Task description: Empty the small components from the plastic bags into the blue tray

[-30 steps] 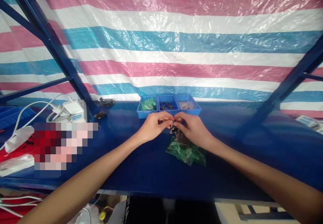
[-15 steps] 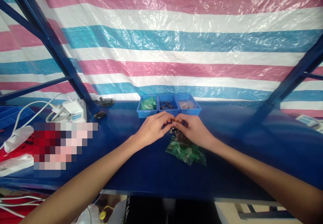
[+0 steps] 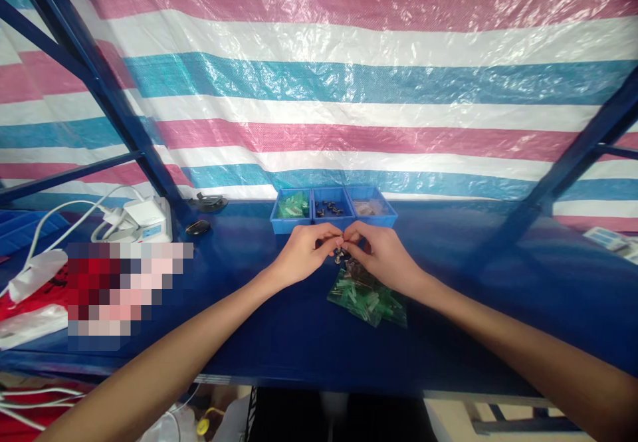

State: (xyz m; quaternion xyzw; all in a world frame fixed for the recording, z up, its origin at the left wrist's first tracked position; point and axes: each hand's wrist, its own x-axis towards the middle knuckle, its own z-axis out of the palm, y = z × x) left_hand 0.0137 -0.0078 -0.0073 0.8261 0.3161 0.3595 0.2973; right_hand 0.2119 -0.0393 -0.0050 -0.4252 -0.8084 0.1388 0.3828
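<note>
My left hand (image 3: 310, 250) and my right hand (image 3: 381, 252) meet fingertip to fingertip in front of the blue bins. Both are pinched closed; whatever lies between the fingertips is too small and hidden to name. Just below them, small metallic pieces (image 3: 339, 256) rest on the blue table. A clear plastic bag (image 3: 369, 299) with green strips and brown pieces lies partly under my right hand. Behind my hands stand three joined blue bins: the left bin (image 3: 291, 226) holds green pieces, the middle one (image 3: 333, 193) small dark parts, the right one (image 3: 386, 214) pale, clear-looking pieces.
A white power strip (image 3: 162, 222) with plugs and cables sits at the left, near a black oval object (image 3: 198, 227) and a flat dark item (image 3: 209, 202). Red packaging (image 3: 37, 289) lies at the left edge. Blue frame posts (image 3: 117, 106) rise in front of a striped sheet (image 3: 349, 83).
My left hand has shifted and turned slightly, and its fingertips still meet those of my right hand. The bag and the bins have stayed in place.
</note>
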